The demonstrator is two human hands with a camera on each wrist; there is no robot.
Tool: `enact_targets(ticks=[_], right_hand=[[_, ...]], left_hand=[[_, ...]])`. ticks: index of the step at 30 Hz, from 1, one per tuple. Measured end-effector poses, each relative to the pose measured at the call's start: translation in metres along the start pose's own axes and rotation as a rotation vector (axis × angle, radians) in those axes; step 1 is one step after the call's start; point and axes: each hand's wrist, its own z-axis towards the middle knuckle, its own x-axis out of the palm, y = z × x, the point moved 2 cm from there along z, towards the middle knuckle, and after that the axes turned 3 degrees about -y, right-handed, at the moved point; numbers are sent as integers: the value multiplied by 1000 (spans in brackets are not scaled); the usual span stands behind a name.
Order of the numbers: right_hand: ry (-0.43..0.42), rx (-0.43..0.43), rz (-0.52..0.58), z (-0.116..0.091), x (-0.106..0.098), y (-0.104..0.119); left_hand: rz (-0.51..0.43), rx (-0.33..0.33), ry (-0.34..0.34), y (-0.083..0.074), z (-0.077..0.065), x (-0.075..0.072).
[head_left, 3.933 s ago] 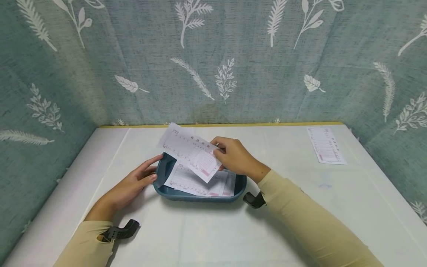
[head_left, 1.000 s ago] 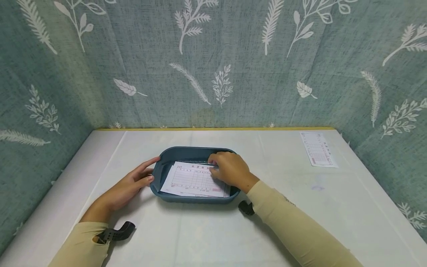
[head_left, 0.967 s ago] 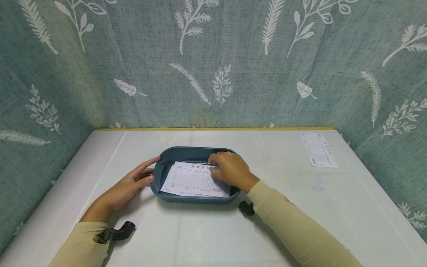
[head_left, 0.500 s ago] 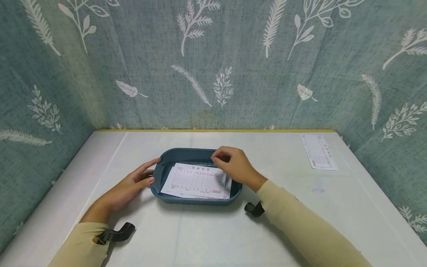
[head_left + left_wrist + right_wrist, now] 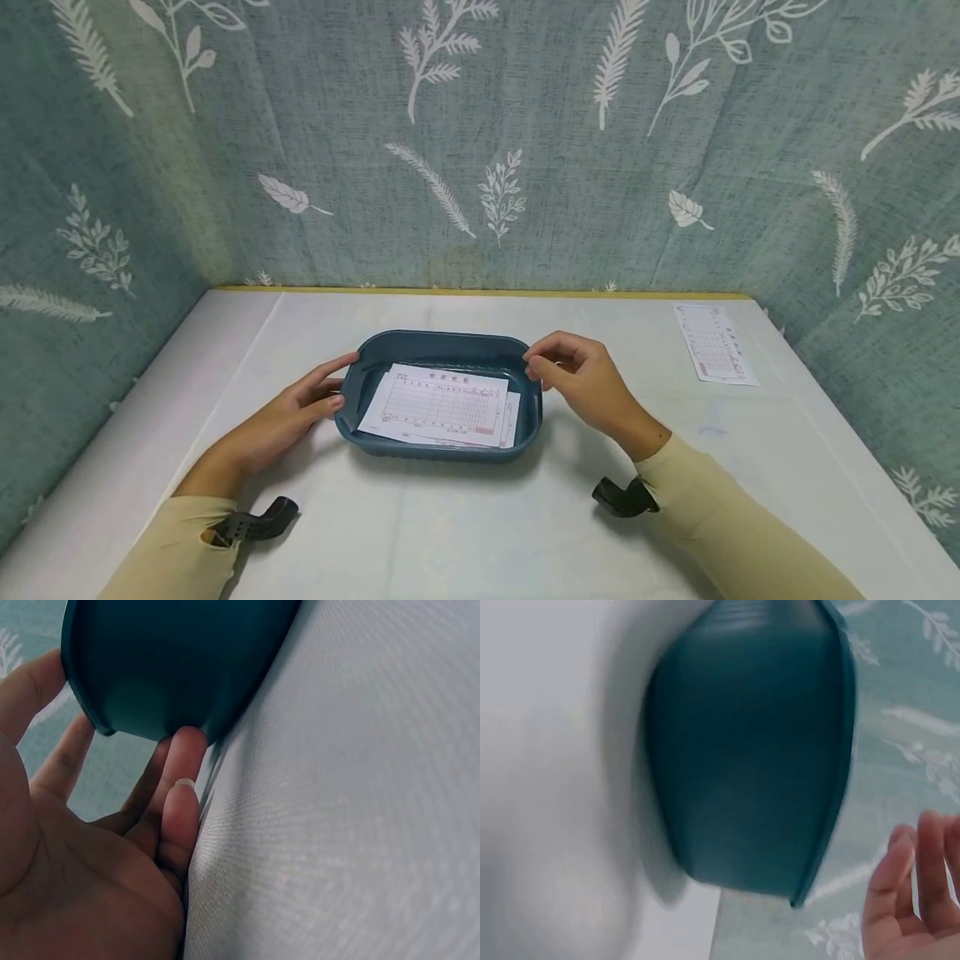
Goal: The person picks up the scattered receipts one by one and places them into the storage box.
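Observation:
A dark blue-green plastic tray (image 5: pixel 442 342) sits on the table, with several printed receipt slips (image 5: pixel 442 404) loosely stacked inside. At its left end my left hand (image 5: pixel 288 421) rests fingers against the outer wall and rim. In the left wrist view, these fingers (image 5: pixel 184 757) touch the tray's end wall (image 5: pixel 165 682) low down. My right hand (image 5: pixel 585 379) hovers by the right end of the rim, fingers loosely bent and nothing held. The right wrist view has this hand (image 5: pixel 919 892) apart from the tray (image 5: pixel 750 750).
Another printed slip (image 5: pixel 716 343) lies alone at the back right of the white table (image 5: pixel 450 533). Behind the table hangs a green leaf-patterned cloth (image 5: pixel 330 242), which also closes off both sides. Each wrist carries a black camera mount (image 5: pixel 258 521).
Earlier my right hand held a slip over the tray and set it on the stack. It has since let go, lifted and moved right to the rim. The left hand stays put.

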Motion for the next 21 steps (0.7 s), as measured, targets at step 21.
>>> enact_targets(ticks=[21], right_hand=[[-137,85,86,-21,-85,-36]], left_hand=[[-33,18,20,-1,3,2]])
